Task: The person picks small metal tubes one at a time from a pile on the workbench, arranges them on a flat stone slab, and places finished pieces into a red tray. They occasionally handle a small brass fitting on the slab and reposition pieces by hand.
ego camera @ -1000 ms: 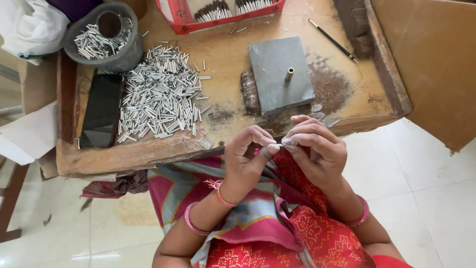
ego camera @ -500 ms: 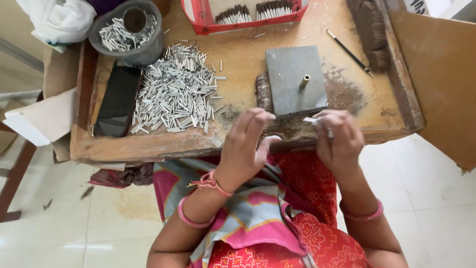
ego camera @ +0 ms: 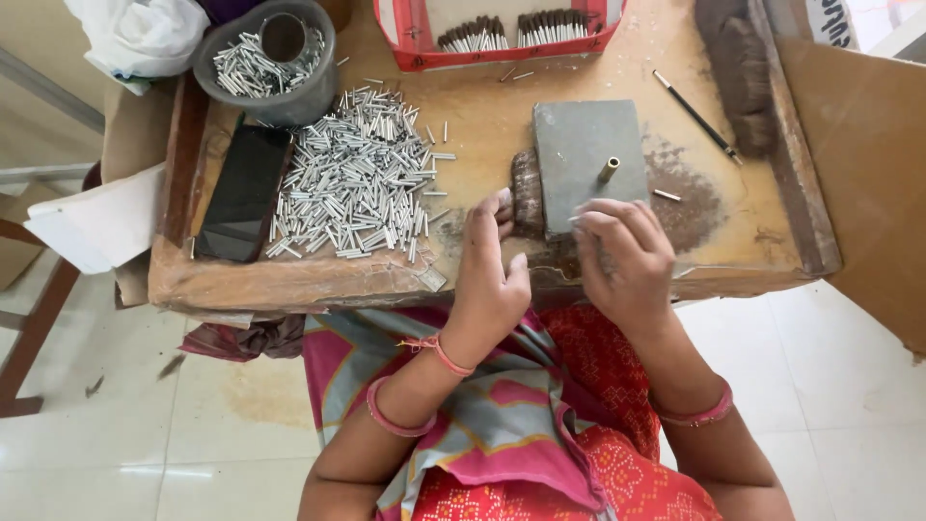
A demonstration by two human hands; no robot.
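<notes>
Dark phone screen (ego camera: 243,193) flat at tray's left edge, beside tubes; red-rimmed cardboard box (ego camera: 502,34) at far edge w/ sticks.

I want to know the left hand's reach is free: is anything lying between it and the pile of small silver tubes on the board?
Nothing visible does. The left hand sits just right of the pile of silver tubes, with only bare wooden board between them. The grey block lies on its other side, by the right hand.

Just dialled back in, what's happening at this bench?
A person sits at a wooden tray. The right hand pinches a small silver tube at the near edge of a grey block with a brass peg. The left hand rests by a dark lump. A pile of silver tubes lies beside a black phone.
</notes>
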